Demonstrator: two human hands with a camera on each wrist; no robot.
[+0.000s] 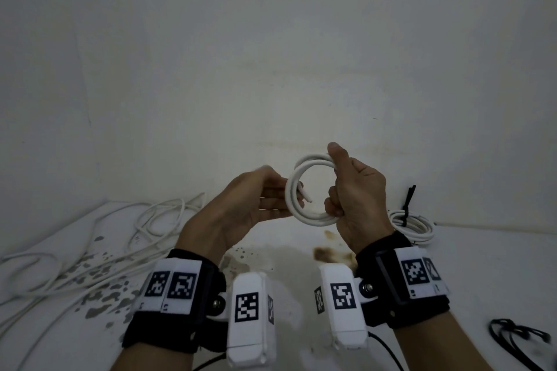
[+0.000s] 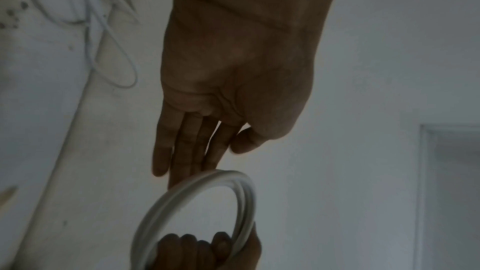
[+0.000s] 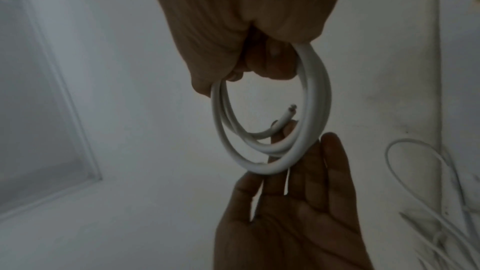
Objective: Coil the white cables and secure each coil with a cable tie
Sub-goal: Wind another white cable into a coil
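My right hand grips a small coil of white cable held up in front of the wall, thumb on top and fingers curled through the ring. The coil has a few turns, and its cut end pokes into the middle of the ring. My left hand is flat with straight fingers, and its fingertips touch the coil's left side. A finished white coil bound with a black cable tie lies on the table at the right.
Loose white cables sprawl over the left of the stained white table. Black cable ties lie near the right front. A plain wall rises close behind.
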